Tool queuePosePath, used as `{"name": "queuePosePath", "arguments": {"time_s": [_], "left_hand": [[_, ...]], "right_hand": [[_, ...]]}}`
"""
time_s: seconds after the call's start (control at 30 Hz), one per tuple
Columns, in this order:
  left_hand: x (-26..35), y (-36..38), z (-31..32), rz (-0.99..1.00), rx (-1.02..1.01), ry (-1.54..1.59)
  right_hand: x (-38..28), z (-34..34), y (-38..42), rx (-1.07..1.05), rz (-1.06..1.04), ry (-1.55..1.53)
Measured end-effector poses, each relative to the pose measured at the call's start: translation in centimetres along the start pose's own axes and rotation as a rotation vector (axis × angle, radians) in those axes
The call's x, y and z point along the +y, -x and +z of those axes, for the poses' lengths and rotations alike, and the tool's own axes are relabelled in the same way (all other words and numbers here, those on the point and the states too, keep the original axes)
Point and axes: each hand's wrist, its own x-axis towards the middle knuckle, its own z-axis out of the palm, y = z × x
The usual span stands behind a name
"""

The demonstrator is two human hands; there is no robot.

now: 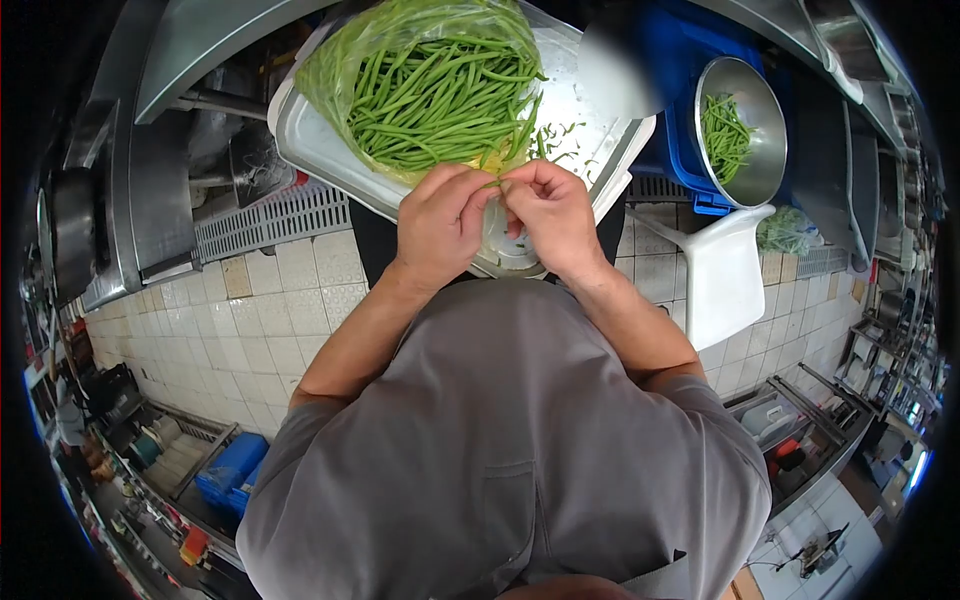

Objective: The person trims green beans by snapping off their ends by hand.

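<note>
Left hand [440,222] and right hand [552,212] pinch a green bean [496,183] above a white tray [318,130]; the floor [275,320] is tiled.

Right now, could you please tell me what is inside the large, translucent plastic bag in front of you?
The large, translucent plastic bag holds a big pile of long, thin green beans; the top layer hides whatever lies underneath.
</note>
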Motion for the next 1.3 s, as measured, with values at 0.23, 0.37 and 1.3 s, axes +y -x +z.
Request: {"name": "queuePosePath", "arguments": {"time_s": [0.23, 0.37, 1.3], "left_hand": [[0.5, 0.1, -0.9, 0.041, -0.016, 0.187], [0.0, -0.7, -1.2, -0.405, 0.097, 0.998], [-2.2, -2.0, -2.1, -0.659, 0.221, 1.428]], "right_hand": [[0.4, 0.1, 0.0, -0.151, 0.415, -0.533], [-0.3, -0.8, -1.1, -0.111, 0.189, -0.467], [0.2, -0.6, -0.8, -0.151, -0.013, -0.047]]}}
